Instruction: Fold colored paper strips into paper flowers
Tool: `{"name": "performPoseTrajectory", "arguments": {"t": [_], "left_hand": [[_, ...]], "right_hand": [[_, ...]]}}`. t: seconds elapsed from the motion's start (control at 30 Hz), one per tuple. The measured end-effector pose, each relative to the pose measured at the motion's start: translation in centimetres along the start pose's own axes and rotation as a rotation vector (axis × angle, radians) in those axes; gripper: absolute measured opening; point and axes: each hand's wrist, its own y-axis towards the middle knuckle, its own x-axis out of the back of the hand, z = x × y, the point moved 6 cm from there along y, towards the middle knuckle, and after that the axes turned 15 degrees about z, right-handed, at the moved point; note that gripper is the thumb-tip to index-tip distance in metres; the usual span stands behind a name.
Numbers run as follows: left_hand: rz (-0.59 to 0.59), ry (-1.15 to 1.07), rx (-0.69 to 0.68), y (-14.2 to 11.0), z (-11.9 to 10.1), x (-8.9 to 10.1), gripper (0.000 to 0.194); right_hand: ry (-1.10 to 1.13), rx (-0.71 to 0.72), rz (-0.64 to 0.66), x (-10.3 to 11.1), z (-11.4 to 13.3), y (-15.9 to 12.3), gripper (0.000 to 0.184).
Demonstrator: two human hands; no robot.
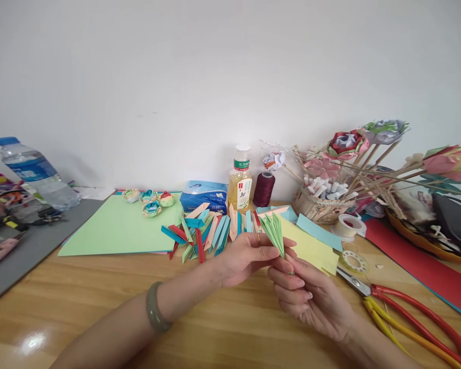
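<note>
Both my hands meet over the wooden table around a bundle of folded green paper strips [273, 231], whose pointed tops fan out upward. My left hand [249, 256], with a ring on one finger and a green bangle on the wrist, pinches the bundle's side with thumb and fingers. Lower down, my right hand [307, 292] grips its narrow bottom end, which the fingers mostly hide. Just behind my left hand lies a heap of folded paper strips [200, 238] in red, blue, green and pale pink. Yellow paper [311, 246] lies behind my right hand.
Scissors [369, 292] with red and yellow handles lie at right, beside a tape roll [349, 225]. Behind stand a tissue pack [203, 196], a drink bottle [241, 179], a thread spool [264, 189] and a basket [315, 205] of paper flowers. Green sheets [111, 230] carry several small rosettes at left.
</note>
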Motion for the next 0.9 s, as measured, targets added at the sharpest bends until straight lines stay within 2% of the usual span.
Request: {"name": "performPoseTrajectory", "arguments": {"t": [0.17,0.3,0.4,0.53,0.63,0.73,0.8,0.9], "left_hand": [[0.051,-0.012,0.022,0.0,0.8,0.0,0.033],[-0.002,0.058,-0.058,-0.2,0.7,-0.1,0.02],[-0.066,0.106,-0.127,-0.3,0.1,-0.1,0.016],[-0.156,0.099,-0.132,-0.4,-0.5,0.5,0.017],[-0.187,0.074,-0.189,-0.4,-1.1,0.9,0.018],[-0.209,0.117,-0.258,-0.4,-1.5,1.0,0.017],[-0.209,0.151,-0.263,-0.4,-1.5,0.9,0.017],[-0.201,0.205,-0.256,-0.4,-1.4,0.5,0.018]], "right_hand": [[0.147,-0.063,0.083,-0.3,-1.0,-0.2,0.033],[0.146,-0.08,0.067,-0.5,-1.6,-0.3,0.032],[0.041,-0.05,0.0,-0.2,-1.6,-0.2,0.026],[-0.316,-0.004,-0.163,1.1,-0.1,-0.2,0.036],[-0.653,0.069,-0.319,1.5,2.3,-0.9,0.042],[-1.149,0.166,-0.477,0.3,4.8,-2.0,0.032],[-1.433,0.158,-0.529,-0.9,5.2,-2.4,0.031],[-1.656,0.129,-0.551,-1.8,4.6,-2.4,0.035]]}}
